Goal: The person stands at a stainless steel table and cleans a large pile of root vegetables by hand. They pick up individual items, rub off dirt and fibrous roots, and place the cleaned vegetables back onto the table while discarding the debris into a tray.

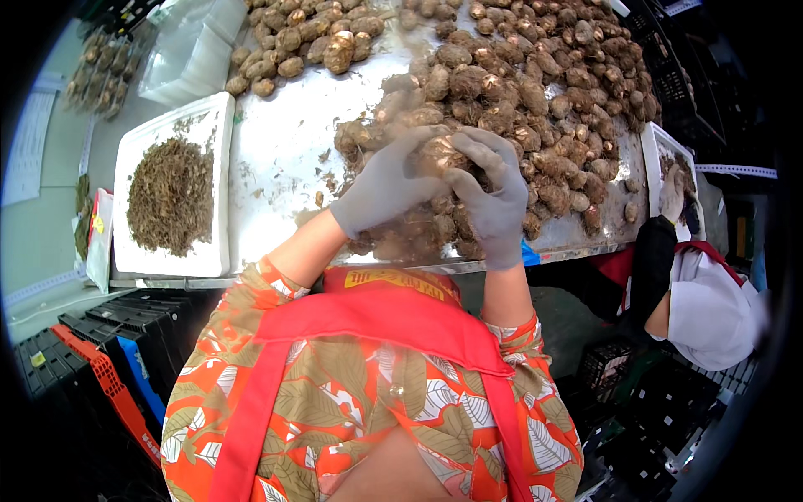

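A brown, hairy taro corm (439, 154) with pale patches is held up between my two grey-gloved hands. My left hand (392, 182) wraps its left side, fingers over the top. From the right, my right hand (492, 188) presses it with thumb and fingertips. Under and beyond my hands spreads a large heap of taro corms (533, 113) on the metal table (282, 138). Loose fibres and peel scraps (323, 182) lie left of my wrists. Part of the heap directly beneath my hands is hidden and blurred.
A white foam tray (219, 188) of brown fibres stands at the left. Beyond it are stacked clear plastic containers (188, 59) and another taro pile (295, 37). A co-worker's gloved hand (672, 191) is over a second foam tray (652, 141). Crates (103, 370) stand below left.
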{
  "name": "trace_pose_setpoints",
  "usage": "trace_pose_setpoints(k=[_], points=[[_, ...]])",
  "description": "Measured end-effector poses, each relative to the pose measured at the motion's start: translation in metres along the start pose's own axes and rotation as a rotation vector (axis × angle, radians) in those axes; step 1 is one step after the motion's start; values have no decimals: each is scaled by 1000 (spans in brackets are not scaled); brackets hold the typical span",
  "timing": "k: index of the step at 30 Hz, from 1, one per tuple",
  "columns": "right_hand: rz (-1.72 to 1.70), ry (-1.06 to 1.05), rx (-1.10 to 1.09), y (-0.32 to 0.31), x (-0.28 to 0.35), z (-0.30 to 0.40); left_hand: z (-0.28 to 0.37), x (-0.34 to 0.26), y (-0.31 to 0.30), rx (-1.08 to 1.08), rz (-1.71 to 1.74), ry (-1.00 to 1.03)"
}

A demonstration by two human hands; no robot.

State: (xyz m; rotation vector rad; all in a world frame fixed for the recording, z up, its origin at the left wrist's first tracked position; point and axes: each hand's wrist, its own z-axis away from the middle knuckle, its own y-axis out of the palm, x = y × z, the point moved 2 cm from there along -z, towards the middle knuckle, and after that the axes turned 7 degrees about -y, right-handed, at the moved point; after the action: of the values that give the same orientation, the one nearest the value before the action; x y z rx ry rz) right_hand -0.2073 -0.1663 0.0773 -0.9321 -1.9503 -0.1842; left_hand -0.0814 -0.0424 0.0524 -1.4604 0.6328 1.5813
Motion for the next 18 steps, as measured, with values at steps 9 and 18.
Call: trace_pose_setpoints(k=[9, 18], points=[[150, -126, -26, 12, -3, -18, 7, 0, -7, -123, -166, -30], [-173, 398, 279, 9, -4, -6, 2, 6, -28, -184, -127, 27]])
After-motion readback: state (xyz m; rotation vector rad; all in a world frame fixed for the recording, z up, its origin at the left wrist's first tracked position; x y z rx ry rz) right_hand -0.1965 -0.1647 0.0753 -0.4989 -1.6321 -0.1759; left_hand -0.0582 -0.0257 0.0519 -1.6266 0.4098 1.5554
